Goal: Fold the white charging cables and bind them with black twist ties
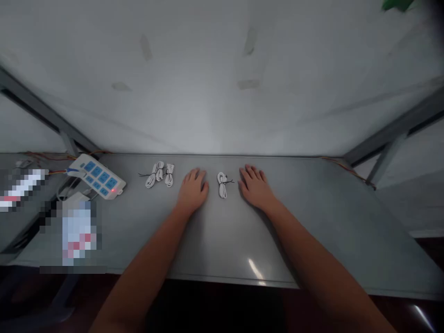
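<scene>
In the head view, the white cable bundle (222, 188) lies on the table (222, 245) between the left hand (193, 190) and right hand (255, 187), both empty and loosely spread, its long axis running nearly front-to-back, black tie (224, 182) ends pointing right.

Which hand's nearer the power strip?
Left. The left hand rests to the right of the power strip, with several white cables between them; the right hand is farther right, beyond the lone bundle.
</scene>
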Available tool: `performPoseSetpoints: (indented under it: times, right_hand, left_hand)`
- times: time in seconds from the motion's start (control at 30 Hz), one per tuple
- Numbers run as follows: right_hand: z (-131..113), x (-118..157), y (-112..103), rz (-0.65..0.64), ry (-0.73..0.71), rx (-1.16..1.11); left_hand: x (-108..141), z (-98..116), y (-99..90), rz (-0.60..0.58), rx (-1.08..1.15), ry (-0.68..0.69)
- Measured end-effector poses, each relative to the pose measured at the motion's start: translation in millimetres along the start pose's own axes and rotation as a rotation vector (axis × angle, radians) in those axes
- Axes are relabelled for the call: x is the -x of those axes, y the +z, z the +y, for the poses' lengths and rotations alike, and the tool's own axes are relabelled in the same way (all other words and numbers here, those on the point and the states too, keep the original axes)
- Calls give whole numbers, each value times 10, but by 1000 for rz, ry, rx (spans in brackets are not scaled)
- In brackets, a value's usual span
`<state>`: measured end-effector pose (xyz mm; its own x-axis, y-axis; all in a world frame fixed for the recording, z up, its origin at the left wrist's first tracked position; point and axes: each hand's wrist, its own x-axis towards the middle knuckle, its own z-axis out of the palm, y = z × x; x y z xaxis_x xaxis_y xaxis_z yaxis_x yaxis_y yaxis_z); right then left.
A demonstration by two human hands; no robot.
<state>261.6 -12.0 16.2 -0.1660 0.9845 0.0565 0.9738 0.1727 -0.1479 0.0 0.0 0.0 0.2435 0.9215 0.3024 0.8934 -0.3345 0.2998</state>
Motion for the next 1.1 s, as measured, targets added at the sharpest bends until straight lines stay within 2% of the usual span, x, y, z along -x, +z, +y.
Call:
performPoseSetpoints:
  times: [0.57, 1.1]
  right_hand:
    - [3, 0, 27, 23, 4, -5]
    - [-10, -1, 1, -6, 14, 5]
  left_hand:
    - [-2, 6, -11, -5, -6, 9]
    - [3, 8, -13, -13, -17, 18]
